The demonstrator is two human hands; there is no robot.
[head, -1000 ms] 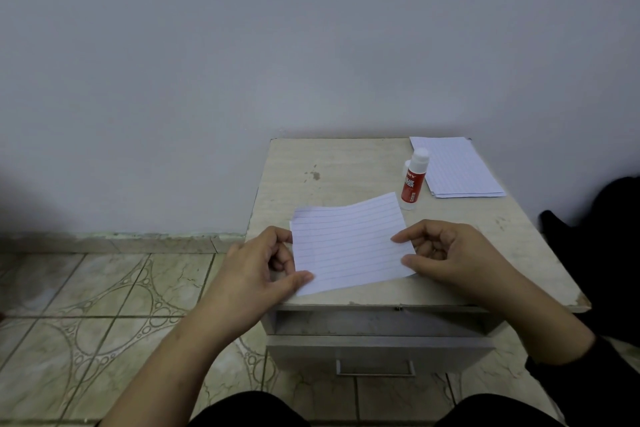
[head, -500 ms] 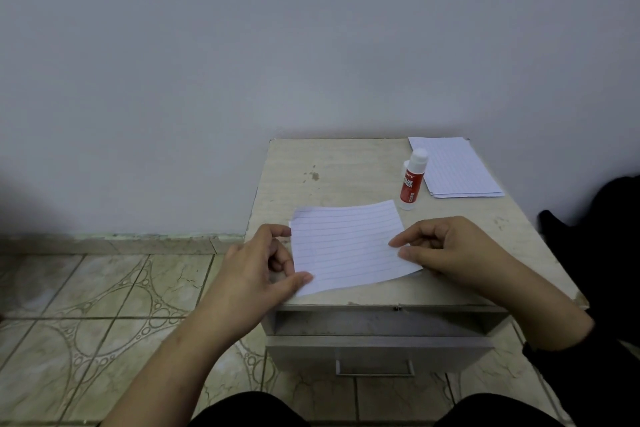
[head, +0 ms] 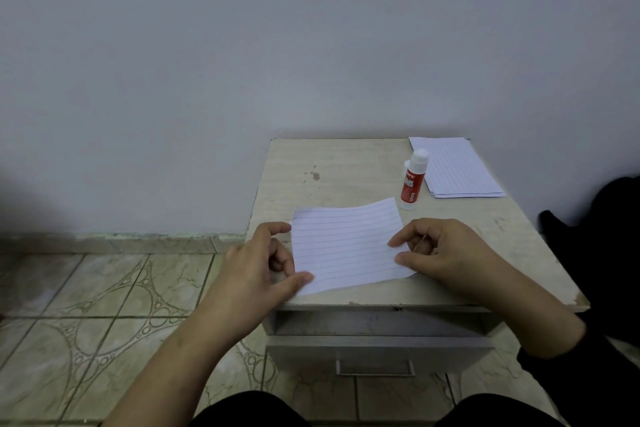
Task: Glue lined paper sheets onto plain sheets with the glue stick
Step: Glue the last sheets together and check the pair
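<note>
Matt lined paper sheet (head: 348,246) on a scuffed, pale laminate tabletop (head: 332,177).

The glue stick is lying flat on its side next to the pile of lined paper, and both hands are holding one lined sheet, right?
Not quite. In the head view the glue stick stands upright, cap on top, beside the pile of lined paper. The rest holds: the left hand and right hand each pinch an edge of one lined sheet.
</note>
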